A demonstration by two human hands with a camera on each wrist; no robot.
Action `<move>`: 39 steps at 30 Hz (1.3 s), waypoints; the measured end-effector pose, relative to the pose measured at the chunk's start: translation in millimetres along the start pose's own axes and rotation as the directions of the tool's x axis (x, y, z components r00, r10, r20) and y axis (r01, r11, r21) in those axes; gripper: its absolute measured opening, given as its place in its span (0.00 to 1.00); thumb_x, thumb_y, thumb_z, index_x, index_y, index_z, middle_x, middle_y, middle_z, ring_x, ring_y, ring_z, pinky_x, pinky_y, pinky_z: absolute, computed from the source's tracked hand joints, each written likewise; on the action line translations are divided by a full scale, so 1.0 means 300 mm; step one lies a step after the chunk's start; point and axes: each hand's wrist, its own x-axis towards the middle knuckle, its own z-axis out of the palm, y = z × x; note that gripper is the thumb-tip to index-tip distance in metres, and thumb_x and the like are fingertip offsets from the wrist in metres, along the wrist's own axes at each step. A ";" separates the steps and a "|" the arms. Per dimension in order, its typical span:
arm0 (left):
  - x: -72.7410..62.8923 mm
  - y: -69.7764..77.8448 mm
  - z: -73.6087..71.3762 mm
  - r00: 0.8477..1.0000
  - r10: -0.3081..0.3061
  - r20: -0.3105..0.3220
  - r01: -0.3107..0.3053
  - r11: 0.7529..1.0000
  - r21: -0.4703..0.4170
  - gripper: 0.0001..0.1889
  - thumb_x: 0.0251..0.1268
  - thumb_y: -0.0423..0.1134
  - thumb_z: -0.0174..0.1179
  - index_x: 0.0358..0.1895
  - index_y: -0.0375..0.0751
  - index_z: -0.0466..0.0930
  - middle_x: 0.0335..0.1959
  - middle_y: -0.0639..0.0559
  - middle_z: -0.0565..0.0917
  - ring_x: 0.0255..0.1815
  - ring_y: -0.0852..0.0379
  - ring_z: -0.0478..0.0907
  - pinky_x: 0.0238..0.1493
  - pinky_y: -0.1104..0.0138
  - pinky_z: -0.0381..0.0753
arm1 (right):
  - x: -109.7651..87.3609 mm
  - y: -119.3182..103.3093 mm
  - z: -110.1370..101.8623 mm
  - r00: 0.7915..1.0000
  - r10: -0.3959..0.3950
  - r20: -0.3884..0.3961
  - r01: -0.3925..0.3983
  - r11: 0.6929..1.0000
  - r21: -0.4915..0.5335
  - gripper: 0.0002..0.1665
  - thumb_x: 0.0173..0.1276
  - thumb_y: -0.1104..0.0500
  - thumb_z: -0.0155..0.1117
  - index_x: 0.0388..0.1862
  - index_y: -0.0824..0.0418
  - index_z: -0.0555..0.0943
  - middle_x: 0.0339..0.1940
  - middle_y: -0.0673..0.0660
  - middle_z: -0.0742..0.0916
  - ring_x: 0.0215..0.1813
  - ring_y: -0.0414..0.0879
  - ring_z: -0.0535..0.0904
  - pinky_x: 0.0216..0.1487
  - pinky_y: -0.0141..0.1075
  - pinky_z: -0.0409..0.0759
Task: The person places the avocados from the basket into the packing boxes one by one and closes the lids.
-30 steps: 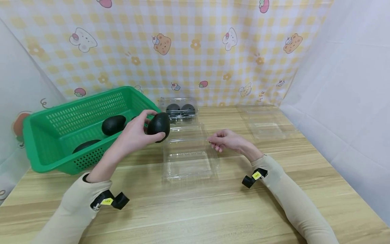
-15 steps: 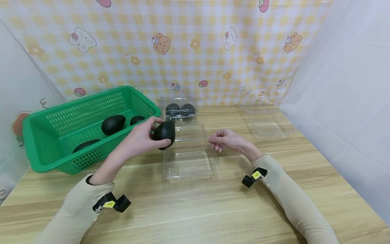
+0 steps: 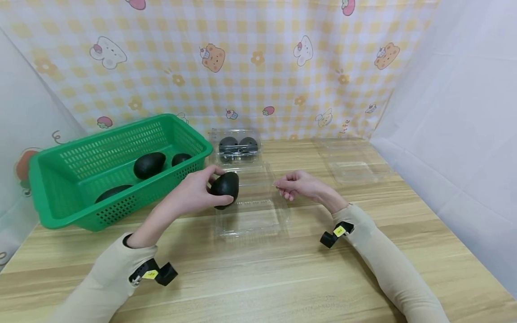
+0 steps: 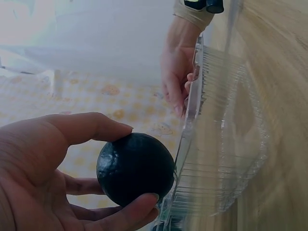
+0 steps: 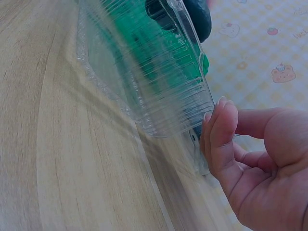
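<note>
My left hand grips a dark avocado between thumb and fingers. In the left wrist view the avocado appears round, beside the rim of an open clear plastic clamshell box. The head view shows that avocado over the left side of the clamshell box, where the hinge and lid lie toward the back. My right hand pinches the box's right edge; in the right wrist view the curled fingertips meet its rim. Whether the avocado touches the box is unclear.
A green basket at the left holds several dark avocados. Behind the open box stands a closed clear clamshell with dark fruit inside. Another clear box lies at the back right, near the checked cloth.
My left hand has carried the avocado right and toward the front, from near the basket's corner to over the open clamshell box. The right hand stays where it was.
</note>
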 end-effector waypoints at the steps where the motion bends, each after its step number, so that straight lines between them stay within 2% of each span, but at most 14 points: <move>1: 0.000 0.000 0.003 1.000 -0.001 0.005 0.001 1.000 0.001 0.37 0.59 0.51 0.71 0.67 0.38 0.69 0.50 0.38 0.81 0.41 0.48 0.82 0.42 0.55 0.81 | 0.000 0.000 0.000 1.000 0.000 0.001 0.000 1.000 0.000 0.19 0.79 0.59 0.57 0.46 0.80 0.74 0.30 0.56 0.83 0.27 0.39 0.78 0.28 0.29 0.78; 16: 0.003 0.018 0.048 0.999 0.032 0.024 -0.032 0.999 0.034 0.32 0.57 0.51 0.72 0.61 0.38 0.74 0.45 0.41 0.83 0.43 0.47 0.80 0.40 0.57 0.81 | 0.002 -0.005 0.005 1.000 0.011 0.002 -0.011 1.000 -0.006 0.18 0.79 0.59 0.58 0.44 0.78 0.75 0.31 0.57 0.83 0.27 0.40 0.78 0.29 0.28 0.78; 23: -0.001 0.030 0.079 1.000 0.014 0.014 -0.015 0.998 0.064 0.32 0.54 0.51 0.73 0.59 0.38 0.76 0.40 0.45 0.83 0.41 0.49 0.79 0.38 0.59 0.81 | 0.001 -0.006 0.006 1.000 0.010 0.000 -0.010 1.000 -0.010 0.18 0.79 0.59 0.58 0.45 0.78 0.75 0.31 0.57 0.83 0.27 0.40 0.78 0.29 0.29 0.78; 32: -0.016 0.016 0.114 1.000 0.017 -0.001 -0.017 0.992 0.123 0.31 0.52 0.52 0.74 0.56 0.38 0.78 0.49 0.41 0.83 0.43 0.47 0.78 0.38 0.59 0.80 | 0.001 -0.008 0.007 1.000 0.003 0.008 -0.003 1.000 0.000 0.18 0.79 0.59 0.58 0.45 0.79 0.74 0.32 0.57 0.83 0.27 0.40 0.78 0.29 0.28 0.79; 39: -0.014 0.005 0.140 0.998 0.054 -0.018 -0.050 0.985 0.164 0.30 0.51 0.51 0.75 0.54 0.38 0.79 0.47 0.42 0.84 0.43 0.47 0.78 0.39 0.57 0.79 | 0.002 0.000 0.003 1.000 0.007 0.003 -0.007 1.000 0.010 0.19 0.79 0.60 0.57 0.45 0.80 0.74 0.31 0.59 0.83 0.27 0.40 0.78 0.28 0.28 0.79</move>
